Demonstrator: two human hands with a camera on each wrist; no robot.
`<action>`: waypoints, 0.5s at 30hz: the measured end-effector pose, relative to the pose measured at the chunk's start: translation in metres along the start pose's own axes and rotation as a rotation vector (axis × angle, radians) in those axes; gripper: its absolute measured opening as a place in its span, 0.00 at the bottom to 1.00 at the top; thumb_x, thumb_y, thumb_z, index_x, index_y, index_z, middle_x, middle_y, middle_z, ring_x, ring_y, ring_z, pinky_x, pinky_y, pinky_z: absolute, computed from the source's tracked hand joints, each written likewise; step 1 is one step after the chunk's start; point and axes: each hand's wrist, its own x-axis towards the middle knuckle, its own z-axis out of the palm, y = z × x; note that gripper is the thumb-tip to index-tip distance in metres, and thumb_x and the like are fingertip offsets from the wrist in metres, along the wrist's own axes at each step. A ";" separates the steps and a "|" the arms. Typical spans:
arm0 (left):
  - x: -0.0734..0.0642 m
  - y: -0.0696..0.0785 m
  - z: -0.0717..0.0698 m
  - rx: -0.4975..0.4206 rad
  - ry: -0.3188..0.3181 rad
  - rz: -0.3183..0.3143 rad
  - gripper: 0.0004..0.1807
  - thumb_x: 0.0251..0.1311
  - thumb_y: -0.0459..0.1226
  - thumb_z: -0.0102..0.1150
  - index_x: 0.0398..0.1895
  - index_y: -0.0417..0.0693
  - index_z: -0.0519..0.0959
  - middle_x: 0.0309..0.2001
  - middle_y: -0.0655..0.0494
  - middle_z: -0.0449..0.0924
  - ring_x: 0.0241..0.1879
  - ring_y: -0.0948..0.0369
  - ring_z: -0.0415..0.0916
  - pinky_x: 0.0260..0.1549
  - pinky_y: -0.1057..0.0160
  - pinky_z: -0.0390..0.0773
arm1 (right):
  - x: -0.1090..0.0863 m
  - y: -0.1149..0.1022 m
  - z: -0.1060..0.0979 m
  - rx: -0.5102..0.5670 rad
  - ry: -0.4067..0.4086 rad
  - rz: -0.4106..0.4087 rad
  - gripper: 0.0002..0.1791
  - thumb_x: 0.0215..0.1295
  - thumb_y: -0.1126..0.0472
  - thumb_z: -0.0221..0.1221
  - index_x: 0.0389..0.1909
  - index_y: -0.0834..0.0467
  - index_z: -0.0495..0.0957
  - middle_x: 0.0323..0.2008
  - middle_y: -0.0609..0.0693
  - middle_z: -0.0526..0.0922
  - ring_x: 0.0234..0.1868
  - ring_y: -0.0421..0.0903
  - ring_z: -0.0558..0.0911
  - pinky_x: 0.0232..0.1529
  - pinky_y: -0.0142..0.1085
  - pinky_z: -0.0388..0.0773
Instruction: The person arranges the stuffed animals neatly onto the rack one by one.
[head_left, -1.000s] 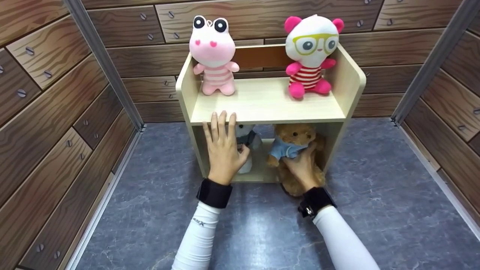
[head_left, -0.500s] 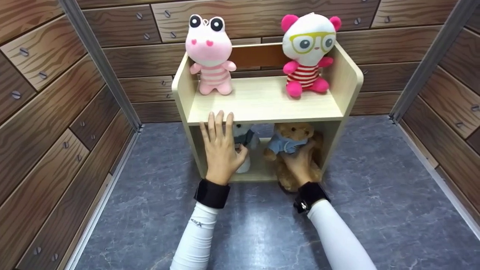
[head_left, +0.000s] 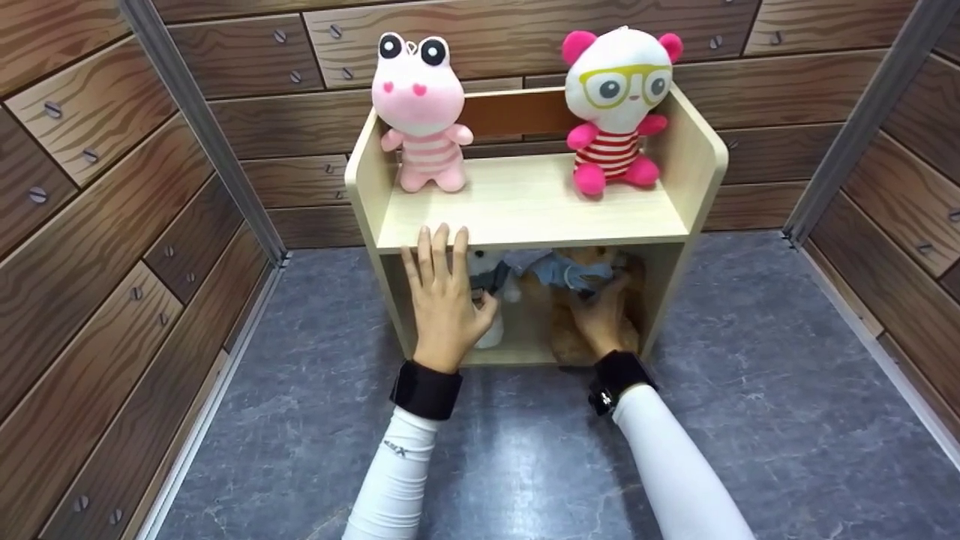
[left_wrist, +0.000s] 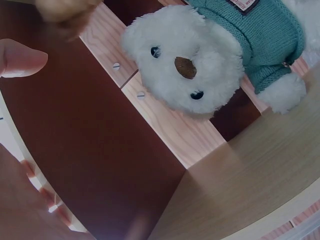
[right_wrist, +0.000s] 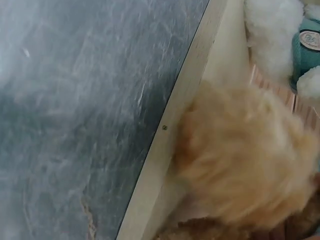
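Note:
My left hand (head_left: 444, 315) rests with straight fingers on the front edge of the shelf's upper board; in the left wrist view its thumb (left_wrist: 22, 57) shows in front of the brown underside. My right hand (head_left: 602, 319) reaches into the right part of the lower compartment and grips a brown teddy bear (head_left: 568, 337) in a blue shirt around its middle. The teddy's head is mostly hidden by the upper board; its fur fills much of the right wrist view, blurred. Behind my left hand sits a white plush bear (left_wrist: 182, 60) in a teal sweater.
On top of the small wooden shelf (head_left: 540, 210) sit a pink striped plush (head_left: 427, 105) with big eyes, at left, and a plush panda (head_left: 619, 112) with yellow glasses, at right. Wood-patterned walls (head_left: 885, 240) enclose the grey marbled floor (head_left: 300, 360).
My right hand has pushed the teddy bear deeper into the lower compartment, so the upper board now hides most of its head. My left hand has stayed at the board's edge.

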 end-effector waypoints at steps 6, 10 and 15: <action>-0.003 0.001 0.001 -0.003 -0.013 0.006 0.53 0.43 0.49 0.68 0.75 0.48 0.56 0.74 0.42 0.54 0.77 0.41 0.43 0.75 0.39 0.33 | 0.002 0.007 -0.003 -0.116 0.015 0.037 0.39 0.62 0.65 0.63 0.64 0.75 0.50 0.57 0.78 0.67 0.65 0.70 0.67 0.68 0.55 0.62; -0.002 -0.001 0.000 0.006 -0.006 0.006 0.52 0.44 0.49 0.66 0.75 0.48 0.57 0.74 0.42 0.54 0.77 0.42 0.43 0.75 0.39 0.34 | 0.004 0.006 -0.003 -0.118 -0.012 0.047 0.38 0.63 0.65 0.61 0.65 0.75 0.49 0.57 0.79 0.67 0.64 0.72 0.67 0.66 0.58 0.64; -0.001 -0.002 0.000 0.005 -0.004 0.011 0.52 0.44 0.49 0.65 0.75 0.47 0.57 0.74 0.42 0.54 0.77 0.41 0.43 0.75 0.39 0.33 | 0.006 0.006 -0.004 -0.204 -0.043 0.033 0.34 0.65 0.62 0.60 0.64 0.76 0.58 0.50 0.77 0.74 0.56 0.71 0.74 0.60 0.58 0.71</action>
